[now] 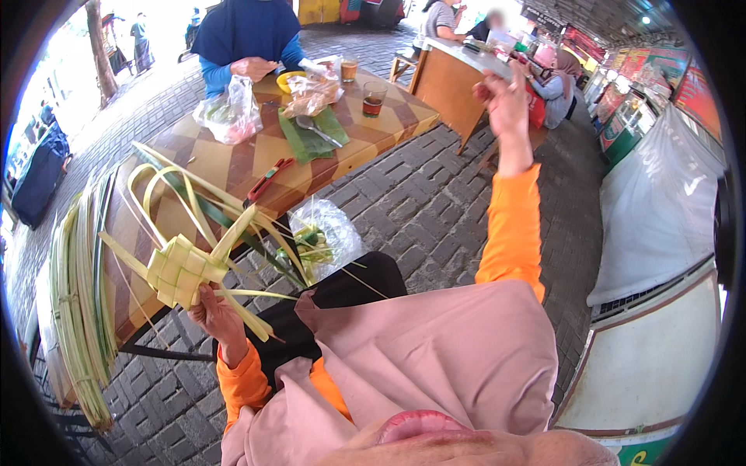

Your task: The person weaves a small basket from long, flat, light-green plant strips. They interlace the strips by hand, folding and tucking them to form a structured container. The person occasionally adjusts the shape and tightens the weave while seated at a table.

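My left hand (pixel 218 323) grips a ketupat casing (pixel 185 269) woven from pale green palm-leaf strips, near the table's front edge. Long loose strip ends (pixel 233 236) stick out of the weave on several sides, and some curl into loops above it. Raised and stretched far forward at the upper right, my right hand (pixel 506 108) has its fingers apart and appears to hold nothing. It is well away from the woven casing. A bundle of long palm-leaf strips (pixel 81 291) hangs over the left end of the table (pixel 233 166).
A red-handled cutter (pixel 269 179) lies by the table edge. Beyond are a spoon (pixel 317 129) on a banana leaf (pixel 300 143), plastic bags (pixel 233 113) and glasses of drink (pixel 373 100). A person in blue (pixel 245 41) sits opposite. A plastic bag of leaf scraps (pixel 323 236) is below.
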`<state>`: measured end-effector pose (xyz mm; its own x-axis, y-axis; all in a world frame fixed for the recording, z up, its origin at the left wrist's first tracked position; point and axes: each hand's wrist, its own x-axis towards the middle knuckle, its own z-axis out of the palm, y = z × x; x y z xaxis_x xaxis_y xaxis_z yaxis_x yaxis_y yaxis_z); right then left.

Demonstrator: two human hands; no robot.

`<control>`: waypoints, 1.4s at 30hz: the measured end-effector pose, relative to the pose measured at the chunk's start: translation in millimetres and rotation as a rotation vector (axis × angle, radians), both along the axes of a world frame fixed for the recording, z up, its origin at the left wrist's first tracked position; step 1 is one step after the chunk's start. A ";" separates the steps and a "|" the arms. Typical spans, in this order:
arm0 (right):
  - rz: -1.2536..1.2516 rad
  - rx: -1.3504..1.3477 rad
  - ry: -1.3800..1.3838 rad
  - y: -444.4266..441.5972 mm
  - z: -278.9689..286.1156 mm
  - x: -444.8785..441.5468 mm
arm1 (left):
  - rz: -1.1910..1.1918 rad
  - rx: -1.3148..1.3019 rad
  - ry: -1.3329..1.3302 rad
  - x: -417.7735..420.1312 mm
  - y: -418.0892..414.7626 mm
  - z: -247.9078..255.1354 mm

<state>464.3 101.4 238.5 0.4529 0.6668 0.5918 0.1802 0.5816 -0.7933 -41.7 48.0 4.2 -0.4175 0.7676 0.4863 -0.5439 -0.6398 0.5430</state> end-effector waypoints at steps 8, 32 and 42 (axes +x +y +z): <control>-0.121 -0.067 0.148 -4.2 81.9 99.3 | -0.046 -0.009 0.008 9.0 1.8 2.0; 1.441 -0.469 0.445 -90.1 -197.8 -350.8 | 0.148 -0.005 -0.034 16.3 -0.5 19.4; 1.716 -0.668 0.277 -108.6 -215.7 -339.7 | 0.094 0.018 -0.187 -17.3 14.0 16.5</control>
<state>124.6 -7.2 22.8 -0.8568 0.5042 0.1083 -0.3509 -0.4160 -0.8390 -59.0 62.1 20.7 -0.5712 0.7129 0.4068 -0.5713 -0.7012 0.4266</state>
